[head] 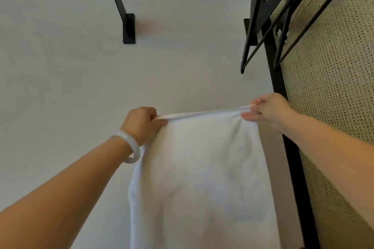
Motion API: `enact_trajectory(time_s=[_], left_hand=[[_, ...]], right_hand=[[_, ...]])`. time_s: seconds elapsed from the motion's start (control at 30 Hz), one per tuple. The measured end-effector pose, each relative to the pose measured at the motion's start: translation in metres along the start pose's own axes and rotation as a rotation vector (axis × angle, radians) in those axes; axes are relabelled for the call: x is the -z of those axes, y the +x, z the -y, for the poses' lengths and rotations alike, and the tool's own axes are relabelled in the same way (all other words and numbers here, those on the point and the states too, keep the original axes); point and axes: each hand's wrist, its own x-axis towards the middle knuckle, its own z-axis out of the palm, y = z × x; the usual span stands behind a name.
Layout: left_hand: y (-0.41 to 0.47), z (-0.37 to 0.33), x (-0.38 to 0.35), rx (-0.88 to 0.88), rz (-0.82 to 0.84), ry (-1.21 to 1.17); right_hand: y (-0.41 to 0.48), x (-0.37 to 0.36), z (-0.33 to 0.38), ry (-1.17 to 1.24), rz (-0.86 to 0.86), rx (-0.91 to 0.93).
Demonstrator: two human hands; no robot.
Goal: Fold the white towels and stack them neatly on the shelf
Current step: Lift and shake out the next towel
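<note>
A white towel (202, 178) hangs spread out in front of me, held up in the air by its top edge. My left hand (141, 123) grips the top left corner, fingers curled round the hem. My right hand (267, 110) pinches the top right corner. The top edge is stretched almost taut between the two hands. The towel's lower end runs out of view at the bottom. A pale bangle (129, 145) sits on my left wrist.
A plain light wall (60, 56) fills the background. A black metal bracket (129, 28) is fixed to it at the top. At the right stands a black-framed woven cane panel (334, 87), with black hangers (269, 12) above it.
</note>
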Motion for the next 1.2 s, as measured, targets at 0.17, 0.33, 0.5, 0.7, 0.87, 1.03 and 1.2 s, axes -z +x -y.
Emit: enact_trajectory(time_s=[0.17,0.33,0.5,0.7,0.87,1.03,1.2], left_hand=[[-0.099,0.045,-0.043,0.107,0.265,-0.269],[-0.187,0.058,-0.094,0.175,0.484,-0.494],[-0.236,0.059,-0.134,0.071,0.681,-0.362],[-0.283,0.050,-0.166,0.268,0.845,-0.490],[-0.300,0.036,-0.180,0.235,1.099,-0.450],[-0.302,0.048,-0.187,0.222,1.070,-0.280],[-0.267,0.092,-0.155,0.223,0.298,0.201]], right_hand=[[-0.020,-0.010,-0.035,-0.230,0.162,0.123],[-0.036,-0.034,-0.072,-0.274,0.251,0.115],[-0.047,-0.045,-0.104,-0.327,0.261,0.138],[-0.052,-0.040,-0.112,-0.381,0.273,0.177],[-0.049,-0.032,-0.109,-0.422,0.248,0.191],[-0.048,-0.021,-0.112,-0.431,0.204,0.180],[-0.045,-0.004,-0.119,-0.388,0.070,0.151]])
